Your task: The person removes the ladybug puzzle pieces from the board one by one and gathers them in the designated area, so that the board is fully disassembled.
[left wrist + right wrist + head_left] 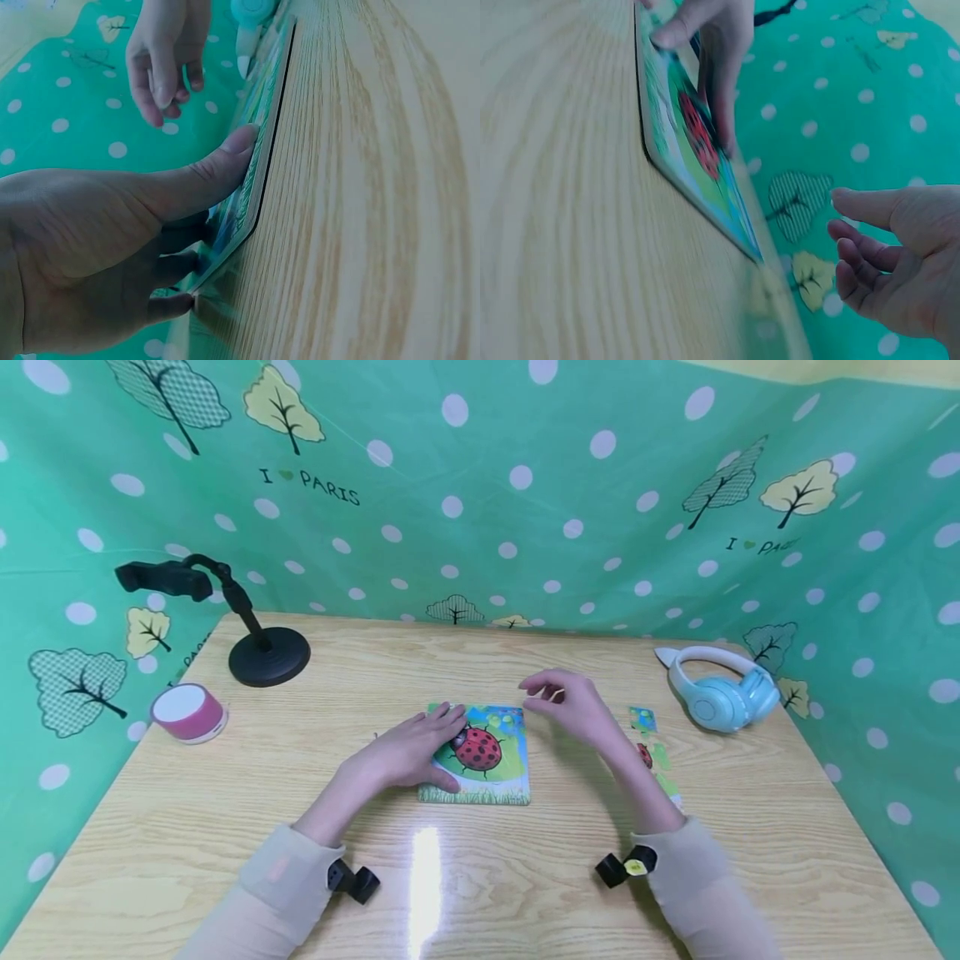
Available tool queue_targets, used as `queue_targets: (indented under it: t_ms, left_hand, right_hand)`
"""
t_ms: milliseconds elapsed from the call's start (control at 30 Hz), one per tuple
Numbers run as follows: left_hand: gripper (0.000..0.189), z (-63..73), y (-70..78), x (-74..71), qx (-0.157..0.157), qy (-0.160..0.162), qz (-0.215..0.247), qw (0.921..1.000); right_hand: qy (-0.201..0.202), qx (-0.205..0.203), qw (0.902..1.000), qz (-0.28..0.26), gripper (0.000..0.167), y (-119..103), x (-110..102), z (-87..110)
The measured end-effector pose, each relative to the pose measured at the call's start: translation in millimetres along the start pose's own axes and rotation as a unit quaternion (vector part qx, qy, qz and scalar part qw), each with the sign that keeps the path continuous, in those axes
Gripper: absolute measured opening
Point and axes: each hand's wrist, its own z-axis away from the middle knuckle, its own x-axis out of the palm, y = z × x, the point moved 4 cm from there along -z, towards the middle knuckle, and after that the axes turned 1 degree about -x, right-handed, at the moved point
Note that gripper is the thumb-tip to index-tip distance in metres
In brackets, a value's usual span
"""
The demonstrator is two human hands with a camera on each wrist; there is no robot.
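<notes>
Spread, the left hand (408, 750) rests on the puzzle (489, 758); right hand (567, 699) hovers beside it, loosely curled, empty. Puzzle looks light, stiff, best held by opposite edges.

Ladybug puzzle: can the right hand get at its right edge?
Likely yes: the left hand covers only the left part of the ladybug puzzle, and the right hand is near the uncovered right side.

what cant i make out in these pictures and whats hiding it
Head view: the left part of the puzzle board, covered by the left hand.
Head view: how many loose pieces there are, partly hidden by the right forearm.
Left wrist view: part of the headphones, cut off by the top edge.
Right wrist view: the right hand's wrist, beyond the right edge.
</notes>
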Motion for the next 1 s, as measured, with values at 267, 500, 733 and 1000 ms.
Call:
queue_targets:
  t_ms: [267, 500, 733, 1000]
  left_hand:
    - [0.105, 0.9, -1.0, 2.3, 0.002, -0.013, -0.018, 0.9998]
    - [0.104, 2.5, -2.2, 2.4, -0.005, -0.016, -0.020, 0.9996]
    - [0.103, 3.2, -3.7, 2.4, -0.005, -0.014, -0.026, 0.9996]
    - [0.104, 2.5, -3.8, 1.3, -0.005, -0.013, -0.030, 0.9995]
  right_hand:
    - [-0.072, -0.016, 0.9973, 0.004, 0.037, -10, 35, -2.5]
    - [-0.118, -0.008, 0.9924, 0.035, 0.049, -10, 56, 0.0]
    - [-0.128, -0.012, 0.9888, 0.076, 0.050, -14, 68, 2.7]
    - [-0.115, -0.002, 0.9881, 0.103, 0.051, -18, 72, 5.4]
